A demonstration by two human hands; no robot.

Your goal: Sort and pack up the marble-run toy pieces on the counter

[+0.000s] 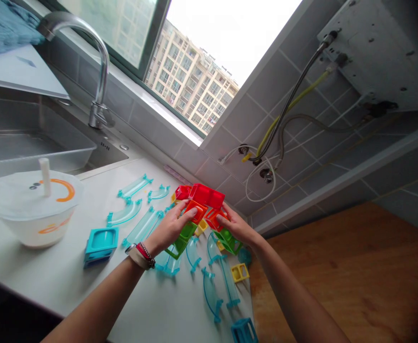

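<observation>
A stack of translucent toy blocks stands on the white counter [62, 281]: red blocks [204, 194] on top, orange blocks [196, 211] below them, green blocks [181, 239] at the bottom. My left hand [168, 228] grips the left side, thumb on an orange block. From the right, my right hand [235, 226] pinches another orange block [214, 218] above a green one [228, 239]. Both hands are closed on the stack.
Clear blue curved and straight track pieces [137, 221] lie around the stack. A cyan block [101, 242] sits left, a yellow block [239, 272] right, another blue block [243, 330] near the counter edge. A white lidded bowl [30, 209] stands left, sink and tap [98, 71] behind.
</observation>
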